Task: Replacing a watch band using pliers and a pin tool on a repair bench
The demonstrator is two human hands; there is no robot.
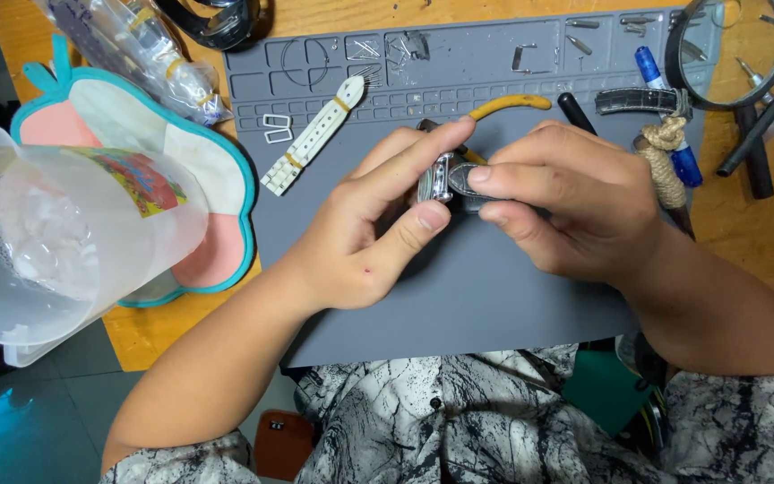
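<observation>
Both hands pinch a small metal watch case (445,179) above the grey mat (459,296): left hand (374,229) grips its side, right hand (566,197) its strap end. A white strap (313,134) lies near the mat's far left corner.

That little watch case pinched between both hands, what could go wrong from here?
1. The watch case is gripped only by fingertips of the left hand and right hand above the grey work mat; a slip might drop it.
2. Tiny metal pins lie loose in the mat's trays; a nudge could scatter them.
3. The clear plastic jug overhangs the table edge and might tip if bumped.
</observation>
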